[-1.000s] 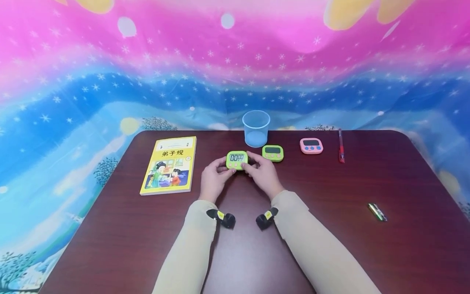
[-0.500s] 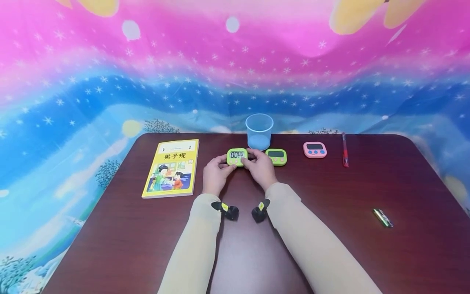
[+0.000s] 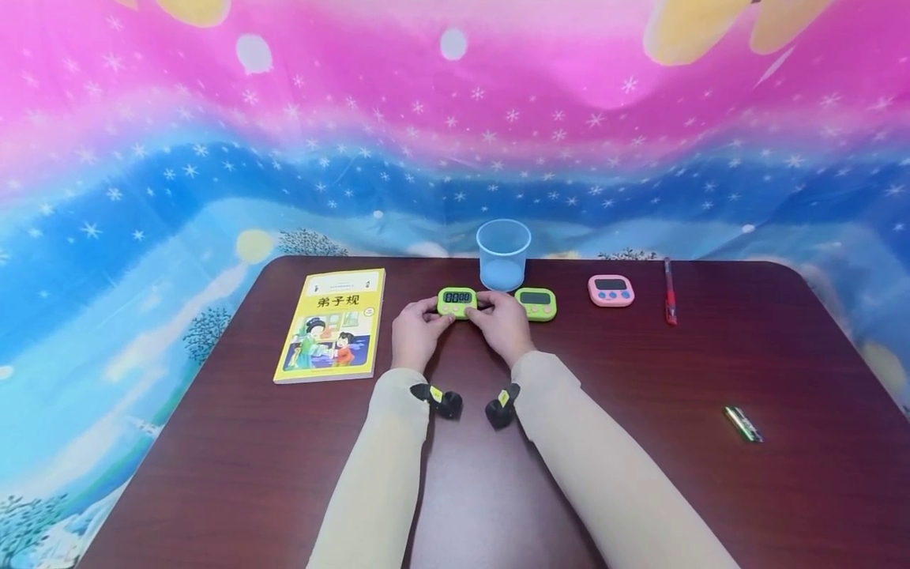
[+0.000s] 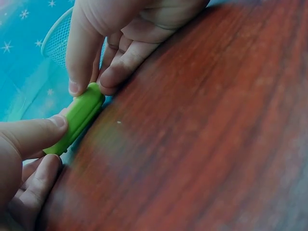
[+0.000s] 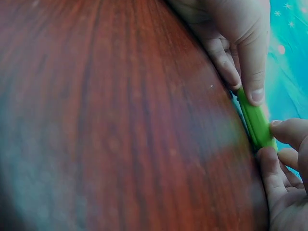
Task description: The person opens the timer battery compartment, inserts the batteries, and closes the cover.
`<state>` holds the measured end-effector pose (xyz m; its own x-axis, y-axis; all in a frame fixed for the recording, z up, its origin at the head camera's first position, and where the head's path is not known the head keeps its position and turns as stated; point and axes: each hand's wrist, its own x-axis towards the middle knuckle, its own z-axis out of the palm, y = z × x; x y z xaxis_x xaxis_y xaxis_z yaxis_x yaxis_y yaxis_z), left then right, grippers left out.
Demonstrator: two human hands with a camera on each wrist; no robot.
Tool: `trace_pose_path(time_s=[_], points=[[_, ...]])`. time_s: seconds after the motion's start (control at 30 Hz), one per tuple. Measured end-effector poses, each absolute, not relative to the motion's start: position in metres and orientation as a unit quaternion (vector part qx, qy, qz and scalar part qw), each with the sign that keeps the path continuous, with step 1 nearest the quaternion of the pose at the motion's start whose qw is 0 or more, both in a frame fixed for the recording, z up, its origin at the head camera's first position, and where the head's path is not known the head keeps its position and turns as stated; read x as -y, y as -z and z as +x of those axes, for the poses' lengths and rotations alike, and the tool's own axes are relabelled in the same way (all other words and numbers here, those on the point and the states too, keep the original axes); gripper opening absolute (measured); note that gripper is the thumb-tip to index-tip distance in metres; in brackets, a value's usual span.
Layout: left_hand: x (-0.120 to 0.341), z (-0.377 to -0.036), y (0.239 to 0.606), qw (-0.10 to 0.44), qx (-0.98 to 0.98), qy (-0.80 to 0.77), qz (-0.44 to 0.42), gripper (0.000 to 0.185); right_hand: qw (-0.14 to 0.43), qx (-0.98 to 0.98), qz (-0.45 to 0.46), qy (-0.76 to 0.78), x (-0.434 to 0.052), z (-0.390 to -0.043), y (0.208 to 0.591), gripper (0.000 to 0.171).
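From the head view, both hands meet at the far middle of the dark worktop [image 3: 640, 442]. The left hand [image 3: 415, 332] and the right hand [image 3: 503, 322] each pinch an end of a lime-green timer [image 3: 457, 301], whose display faces up. At 1 o'clock of that timer stands a clear blue cup [image 3: 503, 254]; at 3 o'clock lies a second green timer [image 3: 536, 303], then a pink timer [image 3: 611, 290] and a red pen [image 3: 669, 291]. A yellow book [image 3: 331, 324] lies at 9 o'clock, and a small battery [image 3: 742, 423] sits well apart toward 4 o'clock.

In the left wrist view, the lime-green timer shows edge-on, its lower edge at or just above the wood, with thumbs curled onto its near edge and fingers [image 4: 36, 185] tucked beneath.

The right wrist view shows the same pinch: a thumb tip presses the near edge while other fingers [image 5: 221, 60] curl behind.

It looks like a light, stiff plastic shell, smooth and somewhat slippery, so I judge the short ends the safest hold, clear of the buttons and screen
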<state>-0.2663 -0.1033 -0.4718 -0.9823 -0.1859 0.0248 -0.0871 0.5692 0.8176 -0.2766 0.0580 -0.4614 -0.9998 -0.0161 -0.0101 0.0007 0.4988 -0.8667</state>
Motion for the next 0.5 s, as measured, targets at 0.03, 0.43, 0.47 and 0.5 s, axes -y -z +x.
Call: trace_pose_path(time_s=[0.03, 0.43, 0.47, 0.5], points=[[0.1033, -0.2662, 0.4716, 0.053, 0.884, 0.457, 0.078, 0.047, 0.009, -0.866, -0.005, 0.499, -0.0583, -0.2764, 0.4612, 0.043], [0.1030, -0.2645, 0.4707, 0.055, 0.886, 0.453, 0.079, 0.046, 0.017, -0.847, -0.004, 0.531, -0.0622, -0.2705, 0.4627, 0.040], [0.1031, -0.2636, 0.4712, 0.054, 0.885, 0.456, 0.080, 0.046, 0.018, -0.844, -0.004, 0.535, -0.0628, -0.2694, 0.4635, 0.040], [0.1031, -0.2627, 0.4718, 0.053, 0.883, 0.460, 0.081, 0.046, 0.018, -0.841, -0.004, 0.540, -0.0634, -0.2682, 0.4647, 0.040]])
